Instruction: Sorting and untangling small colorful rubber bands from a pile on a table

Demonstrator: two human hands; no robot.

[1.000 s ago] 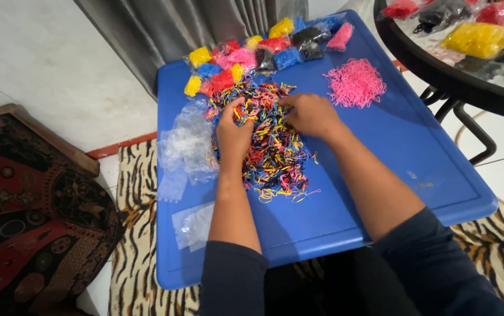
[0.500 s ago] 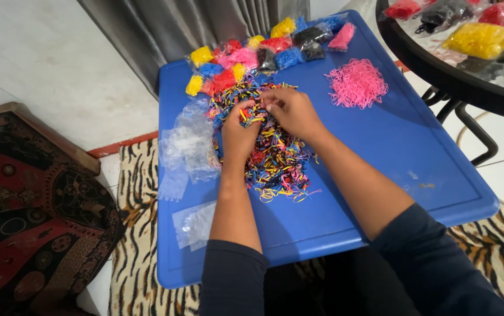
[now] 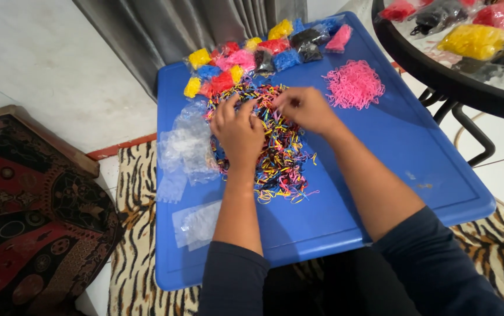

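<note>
A heap of mixed rubber bands [image 3: 280, 164], in yellow, blue, red, pink and black, lies in the middle of a blue plastic board [image 3: 404, 146]. My left hand [image 3: 240, 131] rests flat on the heap's left side with its fingers spread. My right hand [image 3: 307, 110] is at the heap's far right edge, its fingertips pinched together on a few bands. A separate pile of pink bands [image 3: 354, 85] lies just right of that hand.
Small filled bags of single-colour bands [image 3: 240, 58] line the board's far edge. Empty clear bags [image 3: 187, 143] lie at the left. A round glass table [image 3: 439, 64] with more bags [image 3: 474, 40] stands at the right; a grey curtain [image 3: 176, 29] hangs behind.
My left hand has opened and flattened on the heap. My right hand has drawn away from it, to the right, toward the pink pile.
</note>
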